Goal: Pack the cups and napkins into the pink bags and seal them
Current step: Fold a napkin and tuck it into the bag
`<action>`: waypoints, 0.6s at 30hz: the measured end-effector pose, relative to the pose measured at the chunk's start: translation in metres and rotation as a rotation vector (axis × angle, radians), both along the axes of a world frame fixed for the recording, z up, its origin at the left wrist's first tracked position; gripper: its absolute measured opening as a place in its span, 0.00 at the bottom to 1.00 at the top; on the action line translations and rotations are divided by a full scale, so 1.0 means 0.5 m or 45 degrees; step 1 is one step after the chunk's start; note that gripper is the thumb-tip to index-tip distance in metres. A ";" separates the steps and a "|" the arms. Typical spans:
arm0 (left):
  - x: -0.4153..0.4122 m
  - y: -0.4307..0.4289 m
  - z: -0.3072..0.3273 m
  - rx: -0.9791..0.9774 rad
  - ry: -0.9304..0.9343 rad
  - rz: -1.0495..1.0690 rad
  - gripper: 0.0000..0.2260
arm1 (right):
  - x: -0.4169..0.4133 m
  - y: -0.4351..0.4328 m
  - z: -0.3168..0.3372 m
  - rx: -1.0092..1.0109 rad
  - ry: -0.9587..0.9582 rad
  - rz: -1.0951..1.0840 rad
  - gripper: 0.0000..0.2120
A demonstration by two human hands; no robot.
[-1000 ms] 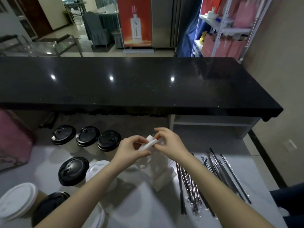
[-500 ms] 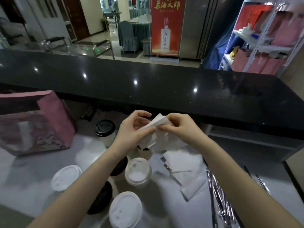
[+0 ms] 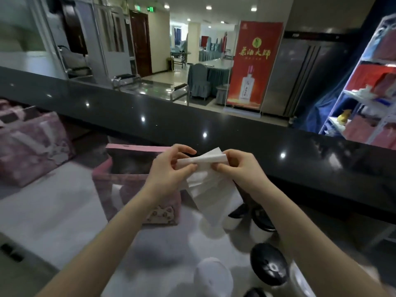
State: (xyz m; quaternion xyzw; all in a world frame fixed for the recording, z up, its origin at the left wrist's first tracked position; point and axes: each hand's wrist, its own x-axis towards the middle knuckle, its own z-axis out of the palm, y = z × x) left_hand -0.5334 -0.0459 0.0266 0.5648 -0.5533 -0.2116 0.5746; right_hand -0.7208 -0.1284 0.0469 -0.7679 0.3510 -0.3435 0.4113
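Observation:
Both hands hold a white napkin (image 3: 206,168) in the air, my left hand (image 3: 169,170) pinching its left end and my right hand (image 3: 237,168) its right end. More white napkin sheets hang below the pinch. Just left of and below the hands stands an open pink bag (image 3: 126,179) with a cat print; the napkin hangs by the bag's right edge. A second pink bag (image 3: 32,142) stands at the far left. Lidded cups are near the bottom right: a white lid (image 3: 212,277) and a black lid (image 3: 269,266); other black lids (image 3: 260,219) sit behind the napkin.
A long black counter (image 3: 192,125) runs across just beyond the white table (image 3: 53,211). A shelf with red and pink bags (image 3: 368,99) stands at the right, and a red banner (image 3: 250,65) is behind the counter.
The view has swung left and up. The hands, still holding the napkin, now hang beside the open pink bag; the cups have slid toward the lower right and the straws are out of view.

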 end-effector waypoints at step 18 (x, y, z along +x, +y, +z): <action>0.453 -0.011 0.076 -0.151 -0.392 0.188 0.08 | 0.471 -0.036 0.045 -0.184 0.029 0.038 0.13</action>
